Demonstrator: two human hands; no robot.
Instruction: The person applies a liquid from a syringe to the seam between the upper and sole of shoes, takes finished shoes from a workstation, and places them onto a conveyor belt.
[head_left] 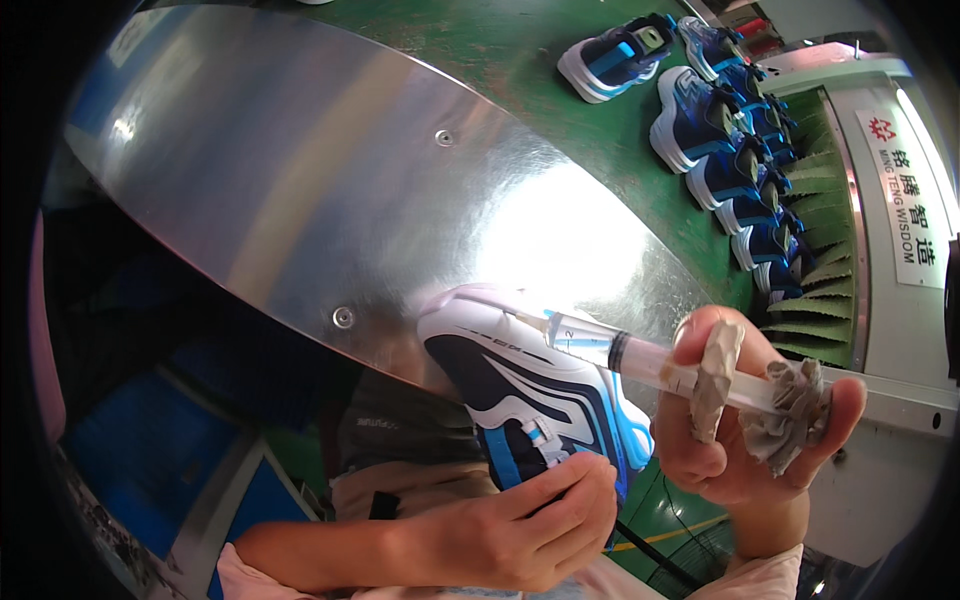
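Observation:
A white, black and blue sneaker [515, 375] is tilted over the near edge of the metal plate, its pale sole edge turned up toward the far left. My left hand [530, 525] is closed on the end of the shoe nearest me. In my right hand [735, 485] is a clear plastic syringe [590, 345] with a black plunger seal and clear liquid inside. Grey-beige wrapping covers its finger flange and plunger end. The syringe's thin tip points left at the sole edge; whether it touches is too small to tell.
The shiny metal plate [330, 190] with screws spans the left and middle. Beyond it, a green conveyor belt [560, 125] carries a single sneaker [615, 60] and a cluster of several similar sneakers [700, 120]. A pale machine [835, 70] with green strip flaps stands at right.

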